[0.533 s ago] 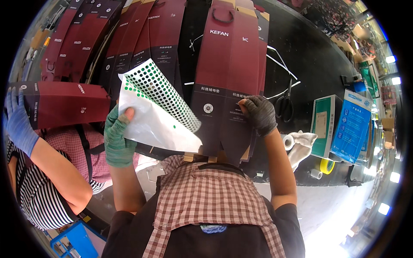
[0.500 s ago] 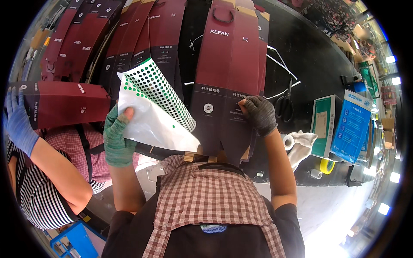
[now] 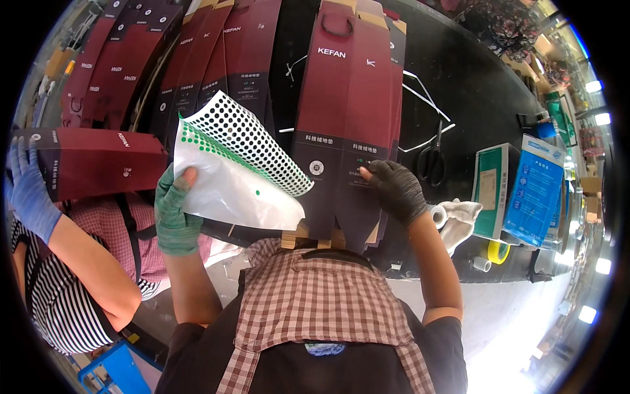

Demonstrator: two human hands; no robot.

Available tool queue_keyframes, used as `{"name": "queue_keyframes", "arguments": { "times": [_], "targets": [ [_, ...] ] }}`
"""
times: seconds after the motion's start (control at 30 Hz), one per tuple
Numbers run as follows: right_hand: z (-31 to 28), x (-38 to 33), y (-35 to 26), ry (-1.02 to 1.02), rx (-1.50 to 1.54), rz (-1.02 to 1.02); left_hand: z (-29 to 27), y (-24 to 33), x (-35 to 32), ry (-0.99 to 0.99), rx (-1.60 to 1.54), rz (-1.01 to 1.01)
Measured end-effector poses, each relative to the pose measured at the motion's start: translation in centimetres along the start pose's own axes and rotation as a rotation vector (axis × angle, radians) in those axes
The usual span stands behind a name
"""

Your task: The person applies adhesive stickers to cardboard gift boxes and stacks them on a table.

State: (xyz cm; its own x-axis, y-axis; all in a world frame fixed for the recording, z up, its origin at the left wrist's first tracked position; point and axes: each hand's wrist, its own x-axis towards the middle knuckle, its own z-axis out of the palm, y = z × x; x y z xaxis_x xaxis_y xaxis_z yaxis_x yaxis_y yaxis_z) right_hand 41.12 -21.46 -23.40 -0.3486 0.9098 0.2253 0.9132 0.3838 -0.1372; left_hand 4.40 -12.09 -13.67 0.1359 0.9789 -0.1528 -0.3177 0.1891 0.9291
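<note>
The left hand (image 3: pixel 177 217) gripped a dot-sticker sheet (image 3: pixel 233 187); whether the right hand (image 3: pixel 396 190) pinched anything over the maroon carton (image 3: pixel 338 118) beneath was unclear, sticker placement seemingly needing precise aim

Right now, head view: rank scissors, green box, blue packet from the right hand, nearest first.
1. Scissors: just right of the right hand, slightly higher in the picture.
2. Green box: farther right.
3. Blue packet: right of the box, farthest.
</note>
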Motion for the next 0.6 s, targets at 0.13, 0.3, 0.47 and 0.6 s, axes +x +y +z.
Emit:
{"name": "queue_keyframes", "arguments": {
  "times": [0.13, 0.3, 0.47, 0.6],
  "targets": [
    [0.2, 0.4, -0.7, -0.089, -0.107, 0.202, -0.1, 0.1, 0.0, -0.048, -0.047, -0.022],
    [-1.5, -0.2, -1.6, 0.231, 0.125, 0.54, -2.0, 0.8, 0.2, -0.007, -0.091, 0.038],
    [-0.9, -1.2, -5.0, -0.174, 0.356, 1.027, -1.3, 2.1, -0.4, 0.107, -0.119, 0.1],
    [0.4, -2.7, -4.5, -0.1, 0.475, 1.085, -1.5, 2.3, -0.1, 0.044, -0.092, 0.112]
  ]
}}
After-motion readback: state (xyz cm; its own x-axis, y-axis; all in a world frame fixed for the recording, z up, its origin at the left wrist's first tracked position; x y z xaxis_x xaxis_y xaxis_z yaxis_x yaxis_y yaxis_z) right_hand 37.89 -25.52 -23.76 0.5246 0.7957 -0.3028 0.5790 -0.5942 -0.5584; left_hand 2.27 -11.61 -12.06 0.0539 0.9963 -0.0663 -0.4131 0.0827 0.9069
